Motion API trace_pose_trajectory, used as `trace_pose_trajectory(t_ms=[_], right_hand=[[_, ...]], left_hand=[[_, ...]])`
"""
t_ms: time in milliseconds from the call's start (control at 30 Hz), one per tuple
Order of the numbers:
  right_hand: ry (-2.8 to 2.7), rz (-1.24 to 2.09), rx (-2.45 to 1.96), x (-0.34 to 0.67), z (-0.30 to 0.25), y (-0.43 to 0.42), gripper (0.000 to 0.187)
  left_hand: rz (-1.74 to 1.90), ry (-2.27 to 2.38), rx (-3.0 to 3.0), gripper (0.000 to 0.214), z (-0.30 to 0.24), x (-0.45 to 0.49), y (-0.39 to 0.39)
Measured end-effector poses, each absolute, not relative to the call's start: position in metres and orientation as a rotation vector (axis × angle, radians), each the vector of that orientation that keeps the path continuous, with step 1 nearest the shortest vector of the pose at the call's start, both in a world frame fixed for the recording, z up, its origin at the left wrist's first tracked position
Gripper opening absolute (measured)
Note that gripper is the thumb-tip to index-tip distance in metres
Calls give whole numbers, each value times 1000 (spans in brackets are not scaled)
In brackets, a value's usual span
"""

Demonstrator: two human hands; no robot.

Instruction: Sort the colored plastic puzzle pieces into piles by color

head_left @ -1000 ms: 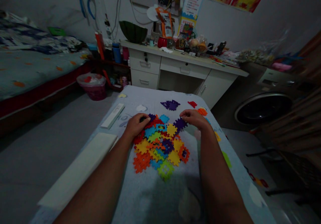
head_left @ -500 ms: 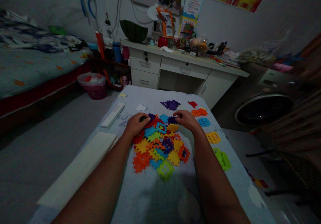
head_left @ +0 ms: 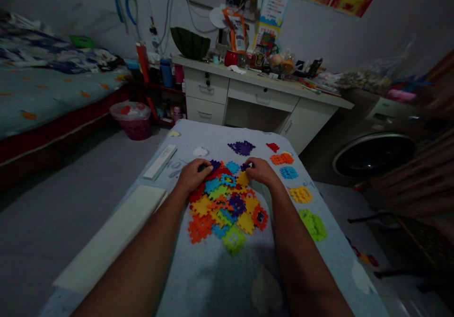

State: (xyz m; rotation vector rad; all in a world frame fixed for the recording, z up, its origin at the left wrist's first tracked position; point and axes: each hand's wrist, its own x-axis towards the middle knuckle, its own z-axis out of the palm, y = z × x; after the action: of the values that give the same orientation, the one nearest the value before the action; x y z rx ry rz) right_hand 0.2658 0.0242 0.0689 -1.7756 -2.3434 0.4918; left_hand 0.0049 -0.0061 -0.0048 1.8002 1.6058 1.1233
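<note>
A mixed pile of notched plastic building pieces (head_left: 216, 208) in several colours lies on the cloth-covered table (head_left: 198, 279). At the pile's far left corner my left hand (head_left: 193, 177) is closed, thumb and fingers pinching a purple building piece (head_left: 214, 165). Opposite it, my right hand (head_left: 261, 171) pinches another purple building piece (head_left: 244, 167), partly hidden by the fingers. Just below the right fingers is a yellow piece (head_left: 243, 179). Beyond the hands sits a separate purple group (head_left: 241, 147).
Along the table's right side are red (head_left: 273, 146), orange (head_left: 282, 159), blue (head_left: 288, 172), yellow (head_left: 301, 194) and green (head_left: 312, 224) groups. A long white board (head_left: 117, 236) and a narrow white box (head_left: 160, 162) lie left. A desk (head_left: 262, 87) stands behind.
My right hand has shifted slightly, and less of the purple piece at its fingertips shows now. The left hand stays in place on its purple piece.
</note>
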Motion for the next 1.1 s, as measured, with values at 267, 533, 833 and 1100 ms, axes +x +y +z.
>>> trace_pose_trajectory(t_ms=[267,533,833,1100], right_hand=[[-2298,521,-1697,267,45,30,25],[-1999,896,-1367,267,30,36,28],[-1484,1135,-1469,270,37,36,30],[-1826,674,-1713,259,50,83,42]], left_hand=[[1122,1625,1797,31,-7,4,-6],[1101,1628,1823,34,-12,3,-3],[1103,1637,1822,33,-11,3,-3],[1088,1651,1828,31,-9,4,-5]])
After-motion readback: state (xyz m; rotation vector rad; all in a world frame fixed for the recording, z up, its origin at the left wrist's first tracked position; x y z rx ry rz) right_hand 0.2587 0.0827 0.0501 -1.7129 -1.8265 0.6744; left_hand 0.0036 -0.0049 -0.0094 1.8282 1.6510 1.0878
